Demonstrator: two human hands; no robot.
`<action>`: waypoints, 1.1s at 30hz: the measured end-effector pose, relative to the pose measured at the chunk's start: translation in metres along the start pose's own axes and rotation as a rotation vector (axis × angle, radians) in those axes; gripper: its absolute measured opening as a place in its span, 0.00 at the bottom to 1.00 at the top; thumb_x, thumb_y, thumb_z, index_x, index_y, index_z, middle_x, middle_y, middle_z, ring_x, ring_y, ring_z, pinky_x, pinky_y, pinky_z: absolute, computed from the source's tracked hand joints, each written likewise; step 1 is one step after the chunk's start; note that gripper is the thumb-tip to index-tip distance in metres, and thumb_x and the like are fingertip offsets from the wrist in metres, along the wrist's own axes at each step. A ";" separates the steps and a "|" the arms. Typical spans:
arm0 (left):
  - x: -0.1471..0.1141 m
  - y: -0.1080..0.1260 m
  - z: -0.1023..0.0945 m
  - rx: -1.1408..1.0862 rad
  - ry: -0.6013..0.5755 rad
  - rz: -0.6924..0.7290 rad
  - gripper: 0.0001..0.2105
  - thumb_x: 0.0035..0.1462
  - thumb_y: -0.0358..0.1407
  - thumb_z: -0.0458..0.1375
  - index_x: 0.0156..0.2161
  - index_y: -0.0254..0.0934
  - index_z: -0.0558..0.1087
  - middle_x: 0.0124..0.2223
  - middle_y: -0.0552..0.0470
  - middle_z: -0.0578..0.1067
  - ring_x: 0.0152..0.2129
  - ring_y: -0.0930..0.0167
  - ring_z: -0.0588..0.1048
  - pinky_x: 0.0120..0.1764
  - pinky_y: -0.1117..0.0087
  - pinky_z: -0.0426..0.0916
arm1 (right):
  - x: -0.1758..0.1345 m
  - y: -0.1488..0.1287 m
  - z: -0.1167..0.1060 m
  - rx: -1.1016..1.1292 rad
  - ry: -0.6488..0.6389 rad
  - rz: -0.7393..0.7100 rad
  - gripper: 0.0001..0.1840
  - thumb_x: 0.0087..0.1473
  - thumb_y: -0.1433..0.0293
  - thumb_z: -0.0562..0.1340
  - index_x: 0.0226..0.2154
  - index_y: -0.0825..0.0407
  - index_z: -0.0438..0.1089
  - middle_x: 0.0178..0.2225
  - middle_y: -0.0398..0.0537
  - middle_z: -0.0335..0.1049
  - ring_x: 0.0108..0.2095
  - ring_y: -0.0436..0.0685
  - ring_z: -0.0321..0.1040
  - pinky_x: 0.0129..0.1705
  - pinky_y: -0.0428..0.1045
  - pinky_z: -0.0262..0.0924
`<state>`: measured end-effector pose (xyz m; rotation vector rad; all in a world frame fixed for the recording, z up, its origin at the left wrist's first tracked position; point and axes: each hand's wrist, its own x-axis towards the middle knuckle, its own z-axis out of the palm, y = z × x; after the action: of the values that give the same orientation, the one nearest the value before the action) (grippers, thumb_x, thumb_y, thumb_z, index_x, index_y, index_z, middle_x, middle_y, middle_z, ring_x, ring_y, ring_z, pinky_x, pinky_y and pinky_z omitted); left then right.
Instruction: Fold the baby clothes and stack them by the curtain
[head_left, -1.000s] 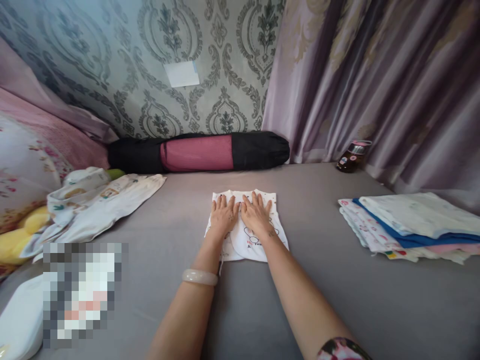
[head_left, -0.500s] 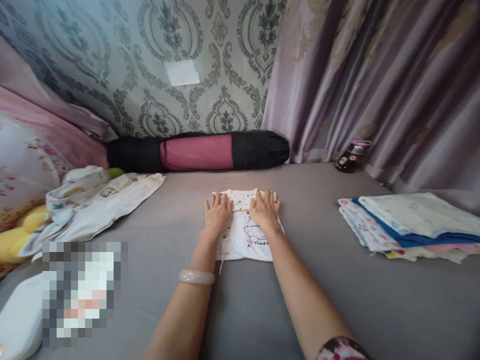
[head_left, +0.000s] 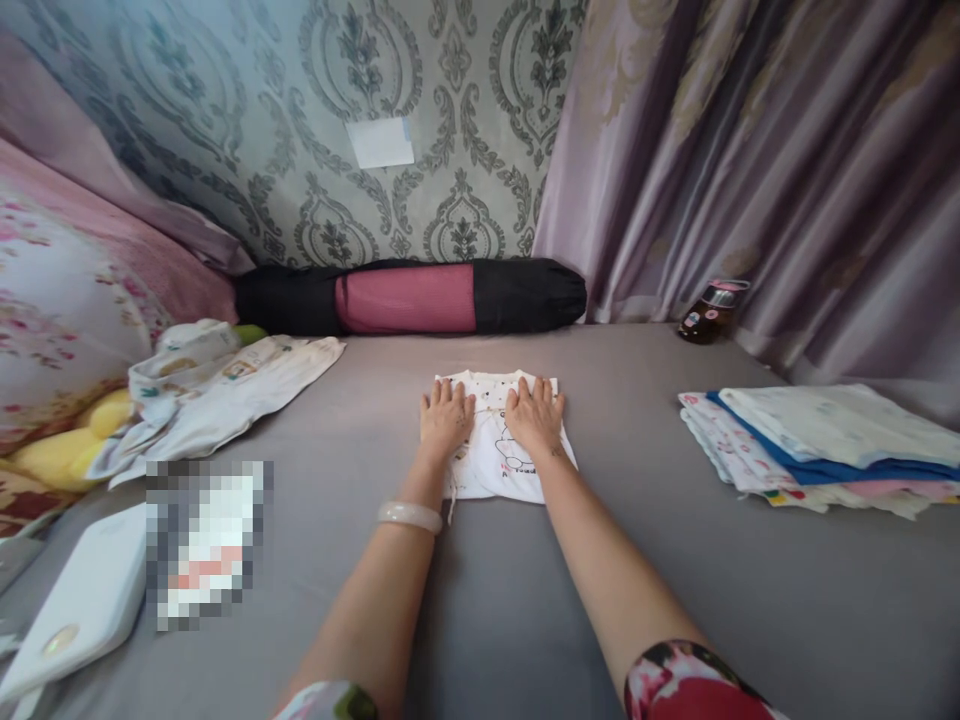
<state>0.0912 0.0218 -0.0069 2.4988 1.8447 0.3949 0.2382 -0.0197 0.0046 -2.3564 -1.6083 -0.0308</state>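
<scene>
A small white baby garment point(head_left: 491, 475) lies folded on the grey sheet in front of me, with a dotted upper band, a line-drawn figure and a thin tie string at its lower left. My left hand point(head_left: 448, 418) rests flat on its upper left part, fingers spread. On the upper right part lies my right hand point(head_left: 535, 415), palm down with the fingers apart. Neither hand grips the cloth. Parts of the print are hidden under the hands.
Folded cloths point(head_left: 840, 435) are stacked at the right. A loose white garment point(head_left: 225, 390) and a yellow plush thing point(head_left: 75, 440) lie at the left, near a white device point(head_left: 90, 600). A long black and pink bag point(head_left: 405, 298) lines the wall; a bottle point(head_left: 709, 312) stands by the curtain.
The view has shifted slightly, so most things sit a little further right. Both hands stay flat on the garment, with little visible movement over it.
</scene>
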 end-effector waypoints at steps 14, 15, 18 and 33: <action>-0.052 -0.024 -0.028 -0.054 -0.185 0.219 0.29 0.65 0.48 0.38 0.66 0.36 0.51 0.69 0.41 0.48 0.67 0.61 0.45 0.64 0.51 0.43 | -0.059 0.025 -0.032 0.013 -0.265 -0.387 0.32 0.65 0.57 0.41 0.67 0.50 0.44 0.69 0.55 0.33 0.68 0.61 0.28 0.65 0.64 0.23; -0.061 -0.023 -0.030 -0.040 -0.185 0.260 0.29 0.65 0.48 0.38 0.66 0.37 0.52 0.69 0.42 0.48 0.67 0.62 0.45 0.64 0.52 0.43 | -0.065 0.026 -0.034 0.017 -0.269 -0.418 0.32 0.65 0.57 0.42 0.67 0.50 0.45 0.69 0.55 0.33 0.68 0.61 0.29 0.65 0.63 0.25; -0.080 -0.019 -0.035 -0.023 -0.206 0.352 0.29 0.66 0.49 0.37 0.66 0.37 0.53 0.69 0.43 0.49 0.67 0.63 0.45 0.64 0.53 0.42 | -0.079 0.027 -0.036 0.035 -0.292 -0.478 0.31 0.65 0.56 0.41 0.67 0.49 0.47 0.69 0.55 0.36 0.68 0.62 0.32 0.65 0.63 0.28; -0.090 -0.018 -0.031 0.032 -0.181 0.388 0.27 0.66 0.48 0.37 0.65 0.39 0.55 0.68 0.45 0.53 0.65 0.66 0.51 0.64 0.58 0.46 | -0.089 0.027 -0.037 0.046 -0.283 -0.486 0.31 0.65 0.56 0.40 0.66 0.48 0.48 0.69 0.53 0.38 0.68 0.61 0.33 0.65 0.63 0.27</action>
<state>0.0435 -0.0624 0.0026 2.8041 1.3126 0.1349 0.2350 -0.1191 0.0184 -1.9477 -2.2545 0.2467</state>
